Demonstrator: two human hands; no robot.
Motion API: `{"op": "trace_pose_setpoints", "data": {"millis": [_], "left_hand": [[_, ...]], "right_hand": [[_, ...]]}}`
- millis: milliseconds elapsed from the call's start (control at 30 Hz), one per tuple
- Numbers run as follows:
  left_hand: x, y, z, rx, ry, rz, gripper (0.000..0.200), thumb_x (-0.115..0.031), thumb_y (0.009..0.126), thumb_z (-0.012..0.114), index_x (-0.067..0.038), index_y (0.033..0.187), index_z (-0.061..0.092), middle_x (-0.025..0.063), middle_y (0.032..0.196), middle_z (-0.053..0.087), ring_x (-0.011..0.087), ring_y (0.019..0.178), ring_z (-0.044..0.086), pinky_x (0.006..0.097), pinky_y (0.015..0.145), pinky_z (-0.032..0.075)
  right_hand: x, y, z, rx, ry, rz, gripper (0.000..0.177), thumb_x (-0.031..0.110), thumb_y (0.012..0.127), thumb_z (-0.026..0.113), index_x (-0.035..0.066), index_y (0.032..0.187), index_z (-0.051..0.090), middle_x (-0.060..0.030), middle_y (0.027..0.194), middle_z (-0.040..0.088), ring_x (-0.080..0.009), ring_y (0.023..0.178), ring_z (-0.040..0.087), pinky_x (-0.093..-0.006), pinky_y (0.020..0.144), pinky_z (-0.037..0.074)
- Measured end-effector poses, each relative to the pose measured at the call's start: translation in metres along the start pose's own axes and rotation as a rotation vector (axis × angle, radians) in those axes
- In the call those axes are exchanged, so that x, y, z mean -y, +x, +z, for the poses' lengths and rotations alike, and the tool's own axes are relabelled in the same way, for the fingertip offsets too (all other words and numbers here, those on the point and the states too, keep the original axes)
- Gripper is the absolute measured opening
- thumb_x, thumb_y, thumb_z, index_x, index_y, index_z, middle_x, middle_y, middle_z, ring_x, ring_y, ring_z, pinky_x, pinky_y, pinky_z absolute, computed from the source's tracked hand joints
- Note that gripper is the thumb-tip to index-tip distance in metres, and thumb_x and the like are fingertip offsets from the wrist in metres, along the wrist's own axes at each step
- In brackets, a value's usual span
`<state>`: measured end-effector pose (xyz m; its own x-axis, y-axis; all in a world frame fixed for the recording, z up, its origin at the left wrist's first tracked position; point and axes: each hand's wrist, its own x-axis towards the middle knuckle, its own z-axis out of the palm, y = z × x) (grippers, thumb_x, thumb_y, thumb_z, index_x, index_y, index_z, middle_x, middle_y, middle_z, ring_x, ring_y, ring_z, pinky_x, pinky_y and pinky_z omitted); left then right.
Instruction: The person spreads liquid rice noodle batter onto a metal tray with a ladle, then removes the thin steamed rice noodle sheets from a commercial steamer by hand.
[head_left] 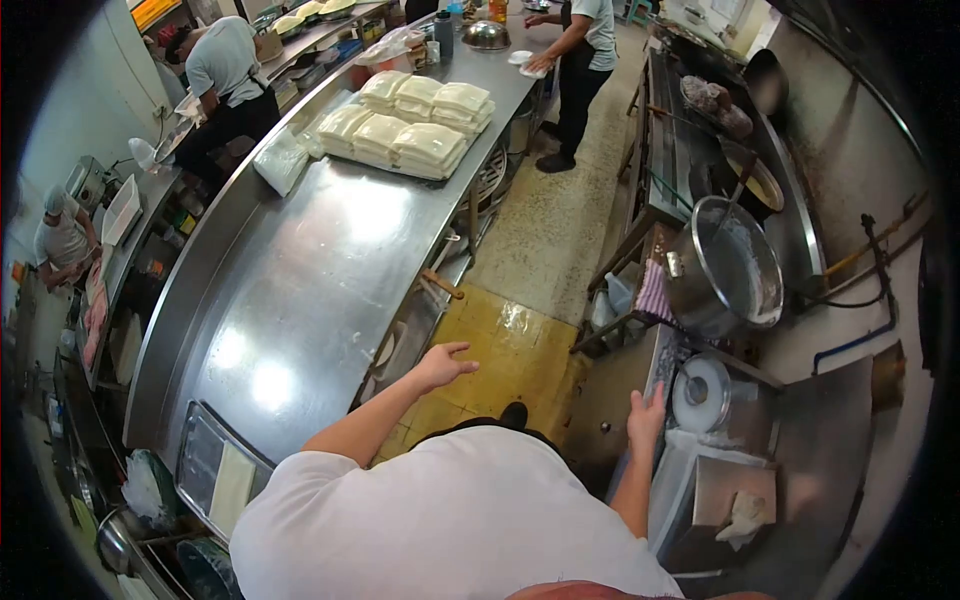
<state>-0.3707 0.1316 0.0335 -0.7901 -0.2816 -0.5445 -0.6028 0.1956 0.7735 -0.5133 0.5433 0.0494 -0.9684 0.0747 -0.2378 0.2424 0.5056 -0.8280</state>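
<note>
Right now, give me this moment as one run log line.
left hand open, near steel table | right hand open, near round container | pale stacks on table | co-worker beside table

Aproned co-worker (582, 60), head cut off by top edge, tray (203, 455) partly behind white shirt (450, 510)

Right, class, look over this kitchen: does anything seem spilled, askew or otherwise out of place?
The yellow floor tiles shine as if wet, though it may be glare. A wooden handle juts out past the edge of the steel worktable, where someone could catch it.
</note>
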Motion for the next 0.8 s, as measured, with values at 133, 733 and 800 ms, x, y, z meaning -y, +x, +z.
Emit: {"op": "trace_pose_setpoints", "data": {"millis": [133, 733, 800], "left_hand": [[-0.037, 0.038, 0.016, -0.078, -0.033, 0.073, 0.058, -0.032, 0.089, 0.076, -0.001, 0.136, 0.060, 0.0222, 0.135, 0.062, 0.0314, 0.129, 0.057, 0.0388, 0.104, 0.047], [-0.134, 0.137, 0.014, 0.024, -0.167, 0.184, 0.044, -0.025, 0.094, 0.071, -0.005, 0.133, 0.063, 0.0137, 0.110, 0.071, 0.0187, 0.098, 0.067, 0.0323, 0.084, 0.053], [-0.154, 0.147, 0.008, 0.126, -0.211, 0.175, 0.045, -0.025, 0.094, 0.072, -0.005, 0.133, 0.062, 0.0122, 0.104, 0.071, 0.0157, 0.090, 0.065, 0.0295, 0.077, 0.053]], "right_hand": [[-0.003, 0.063, -0.009, -0.040, 0.050, -0.186, 0.072, 0.016, 0.094, 0.066, -0.003, 0.155, 0.032, -0.0284, 0.144, 0.052, -0.0348, 0.127, 0.058, -0.0394, 0.103, 0.046], [0.186, 0.080, 0.129, 0.348, -0.067, -0.447, 0.062, 0.011, 0.091, 0.067, -0.003, 0.147, 0.045, -0.0260, 0.139, 0.057, -0.0280, 0.118, 0.064, -0.0333, 0.093, 0.053], [0.205, 0.079, 0.150, 0.408, -0.215, -0.768, 0.062, 0.012, 0.089, 0.067, -0.003, 0.146, 0.046, -0.0273, 0.146, 0.050, -0.0353, 0.131, 0.055, -0.0386, 0.102, 0.049]]}}
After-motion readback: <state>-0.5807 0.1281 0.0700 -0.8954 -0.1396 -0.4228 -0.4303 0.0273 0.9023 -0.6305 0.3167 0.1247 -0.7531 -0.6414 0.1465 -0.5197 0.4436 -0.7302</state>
